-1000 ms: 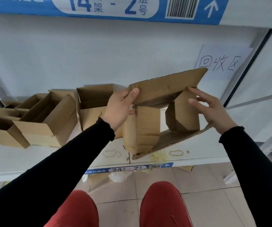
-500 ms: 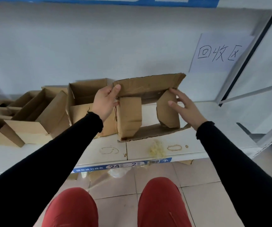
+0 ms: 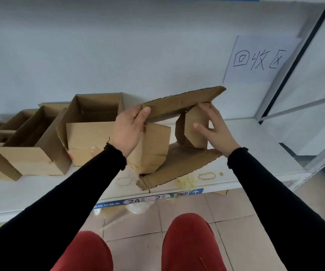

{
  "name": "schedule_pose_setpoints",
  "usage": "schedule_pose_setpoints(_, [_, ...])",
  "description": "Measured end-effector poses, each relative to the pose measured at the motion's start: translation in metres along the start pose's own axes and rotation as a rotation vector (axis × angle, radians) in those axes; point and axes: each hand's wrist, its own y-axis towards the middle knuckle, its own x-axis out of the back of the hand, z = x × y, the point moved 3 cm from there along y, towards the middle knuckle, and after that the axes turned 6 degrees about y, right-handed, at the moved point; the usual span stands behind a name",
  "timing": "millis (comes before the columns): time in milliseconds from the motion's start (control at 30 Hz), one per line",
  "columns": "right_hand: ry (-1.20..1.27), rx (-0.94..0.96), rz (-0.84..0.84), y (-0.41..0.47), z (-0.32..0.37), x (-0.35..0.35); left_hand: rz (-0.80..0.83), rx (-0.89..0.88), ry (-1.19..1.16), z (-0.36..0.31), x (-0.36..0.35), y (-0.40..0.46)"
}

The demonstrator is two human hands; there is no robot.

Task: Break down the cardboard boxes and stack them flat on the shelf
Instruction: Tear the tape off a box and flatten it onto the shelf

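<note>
While the half-collapsed box point(image 3: 177, 137) is rested near the shelf's point(image 3: 40, 190) front edge, right of centre, its upper panel is pinched by the left hand point(image 3: 128, 132), thumb over the corner, presumably for steadying; the right hand point(image 3: 214, 132), fingers spread, is pressed on an inner flap, probably for folding. Unbroken boxes point(image 3: 59, 137) are left standing toward the shelf's left end.

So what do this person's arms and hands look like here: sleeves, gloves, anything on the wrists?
Both arms are covered by long black sleeves with snug, slightly gathered cuffs ending at the wrists. The left hand and right hand are bare: no gloves, and no rings, watch or markings that I can make out. Red trousers show at the bottom of the view.
</note>
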Motion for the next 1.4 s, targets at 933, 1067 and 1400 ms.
schedule_pose_setpoints(933, [-0.069,-0.277,-0.134,0.025,-0.079,-0.012,-0.035,0.078,-0.009,0.094,-0.081,0.039])
schedule_pose_setpoints(1067, [-0.092,-0.229,-0.082,0.031,-0.083,-0.016,-0.184,0.08,0.054,0.098,-0.093,0.045])
schedule_pose_setpoints(1400, [-0.151,-0.178,0.027,0.037,-0.094,-0.006,-0.276,0.106,0.307,0.114,-0.103,0.059])
